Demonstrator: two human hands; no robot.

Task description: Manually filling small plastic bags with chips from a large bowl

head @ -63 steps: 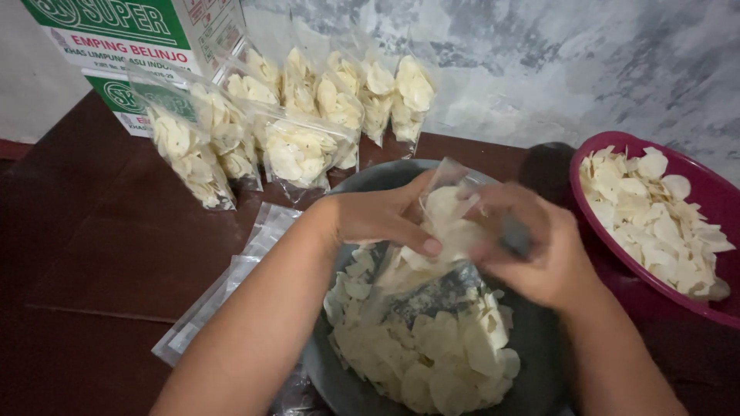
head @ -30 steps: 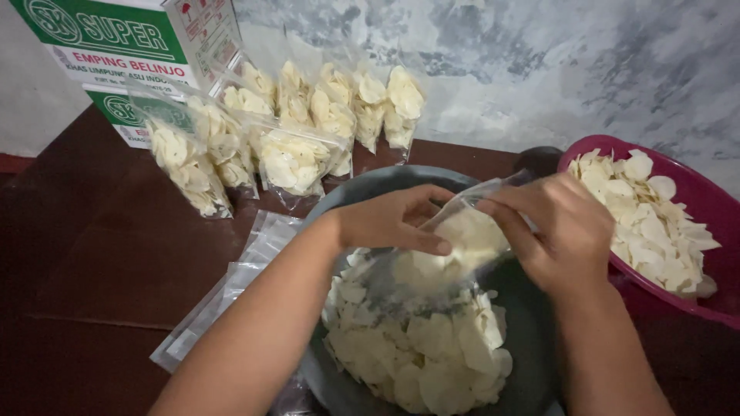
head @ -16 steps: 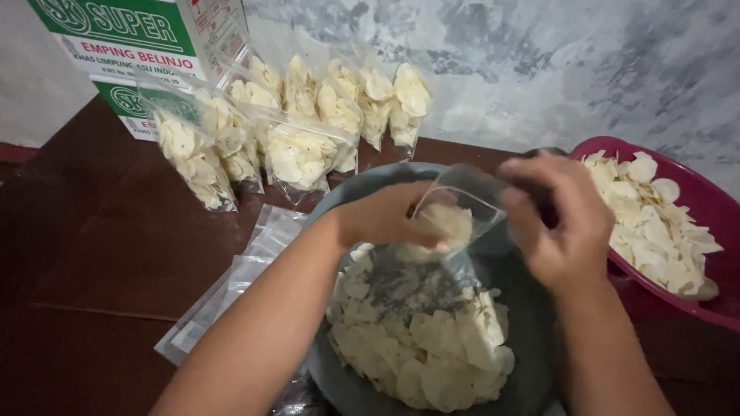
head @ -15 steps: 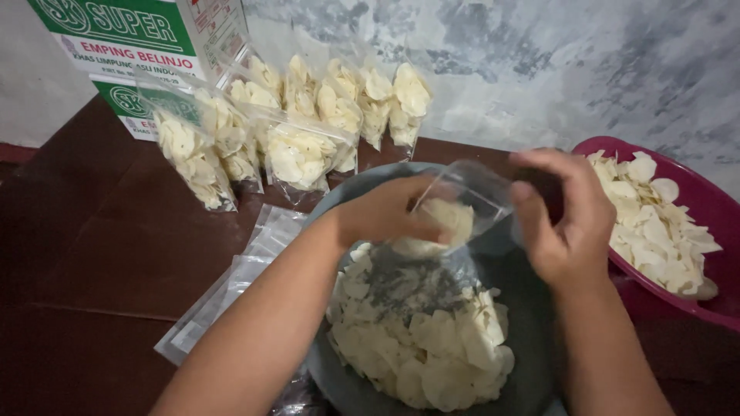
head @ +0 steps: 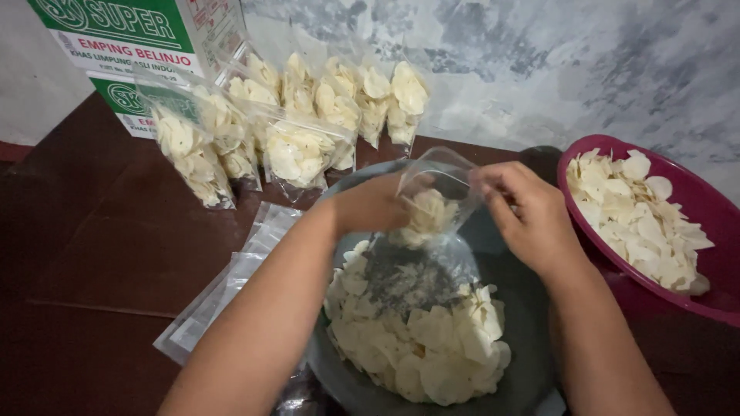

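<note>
My left hand (head: 374, 208) holds a small clear plastic bag (head: 433, 202) upright over a grey basin (head: 524, 362), pinching its left side. The bag's mouth is open and pale flat chips sit in its bottom. My right hand (head: 524, 216) grips the bag's right rim with thumb and fingers. Below both hands, a heap of pale chips (head: 420, 343) fills the basin's near half.
Several filled clear bags of chips (head: 297, 150) lean against a green-and-white carton (head: 127, 46) and the grey wall at the back. A maroon basin (head: 713, 204) of chips stands at the right. Empty clear bags (head: 223, 296) lie on the dark wooden table left of the grey basin.
My right hand has come back from above the bag to grip its right rim. The bag now stands more upright and slightly higher, with its mouth held open.
</note>
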